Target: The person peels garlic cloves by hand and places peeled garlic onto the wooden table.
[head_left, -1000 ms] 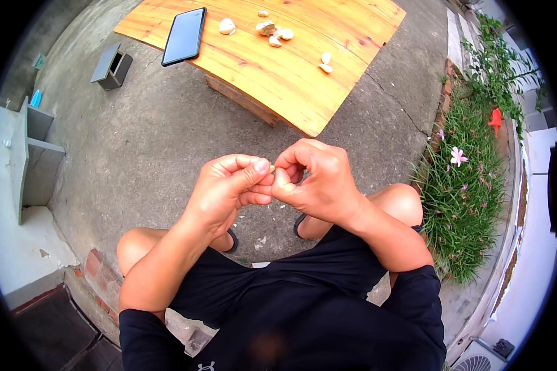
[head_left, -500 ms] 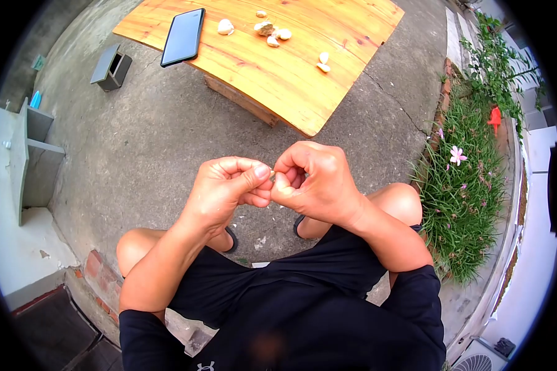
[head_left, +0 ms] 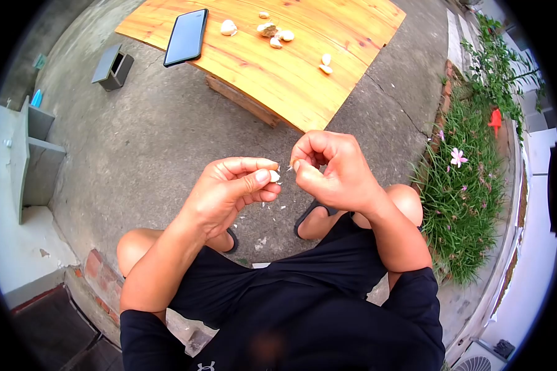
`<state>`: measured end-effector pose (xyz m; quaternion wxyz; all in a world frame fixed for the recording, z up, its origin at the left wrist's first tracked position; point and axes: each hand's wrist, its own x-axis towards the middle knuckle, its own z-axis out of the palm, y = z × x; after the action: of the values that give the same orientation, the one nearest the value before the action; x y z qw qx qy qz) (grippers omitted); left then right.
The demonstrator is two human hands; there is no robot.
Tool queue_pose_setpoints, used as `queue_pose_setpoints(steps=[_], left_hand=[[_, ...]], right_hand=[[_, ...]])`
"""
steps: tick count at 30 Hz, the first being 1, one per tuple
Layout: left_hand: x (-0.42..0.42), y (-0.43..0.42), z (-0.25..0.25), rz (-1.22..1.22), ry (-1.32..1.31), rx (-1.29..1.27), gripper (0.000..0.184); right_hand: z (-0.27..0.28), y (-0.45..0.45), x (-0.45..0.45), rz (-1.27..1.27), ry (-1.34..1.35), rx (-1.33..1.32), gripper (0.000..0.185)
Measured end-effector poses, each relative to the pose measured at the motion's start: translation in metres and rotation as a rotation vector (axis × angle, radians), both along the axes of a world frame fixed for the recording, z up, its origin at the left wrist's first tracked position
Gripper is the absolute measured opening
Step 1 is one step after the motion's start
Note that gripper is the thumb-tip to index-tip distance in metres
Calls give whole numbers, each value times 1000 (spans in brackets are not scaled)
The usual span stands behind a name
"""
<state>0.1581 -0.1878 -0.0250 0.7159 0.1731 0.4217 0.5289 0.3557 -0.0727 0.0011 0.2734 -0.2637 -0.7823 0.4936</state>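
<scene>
Wooden surface (head_left: 260, 68) far. Left hand (head_left: 213, 195) and right hand (head_left: 340, 176) near, slightly apart, both pinching. Phone (head_left: 186, 37) far left; garlic pieces (head_left: 287, 36) scattered to its right. Left fingertips grip pale clove (head_left: 275, 177); right, apparently a skin shred (head_left: 289, 167). Likely mid-peel; another pull needs steady clove, fine pinch.

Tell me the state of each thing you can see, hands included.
Left hand: closed on the clove.
Right hand: fingers pinched on a skin scrap, apart from the clove.
Clove: white surface showing; whether fully peeled, cannot tell.
Phone: screen up, on the table.
Pink flower: open.
</scene>
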Motion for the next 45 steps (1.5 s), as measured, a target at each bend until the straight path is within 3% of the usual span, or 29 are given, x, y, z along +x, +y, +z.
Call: queue_pose_setpoints(steps=[3, 6, 9, 12, 21, 36, 45], left_hand=[[-3, 1, 2, 36, 8, 12, 21], [-3, 1, 1, 59, 20, 41, 20], [-4, 2, 2, 63, 16, 45, 18], [-4, 4, 3, 68, -16, 40, 16], [-4, 4, 4, 60, 32, 15, 18], [-4, 3, 5, 54, 18, -22, 16], [0, 2, 4, 57, -16, 26, 18]], right_hand=[[-1, 11, 9, 202, -54, 149, 2], [3, 4, 4, 124, -110, 119, 7], [-8, -5, -4, -6, 116, -41, 13], [-6, -3, 1, 18, 92, -121, 17], [-2, -7, -5, 41, 53, 203, 8], [-4, -7, -10, 65, 35, 681, 14], [-4, -3, -8, 3, 74, 417, 12]])
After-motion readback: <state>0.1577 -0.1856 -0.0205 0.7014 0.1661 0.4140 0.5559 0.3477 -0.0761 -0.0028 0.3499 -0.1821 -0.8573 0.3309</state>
